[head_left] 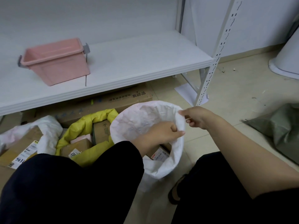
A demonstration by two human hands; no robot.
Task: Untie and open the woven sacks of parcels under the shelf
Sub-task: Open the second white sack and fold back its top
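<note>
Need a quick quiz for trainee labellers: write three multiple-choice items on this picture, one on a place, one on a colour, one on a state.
1. Where does the pink bin stand?
A. on the white shelf
B. on the floor
C. in a sack

2. What colour is the sack just left of the white sack being handled?
A. blue
B. yellow
C. red

3. How is the white sack's mouth?
A. tied shut
B. folded flat
C. open

Key:
1 A: the pink bin sits on the shelf board above the sacks.
2 B: the yellow sack lies right beside the white sack.
3 C: the left hand and right hand grip its rim, and a labelled parcel shows inside.
</note>
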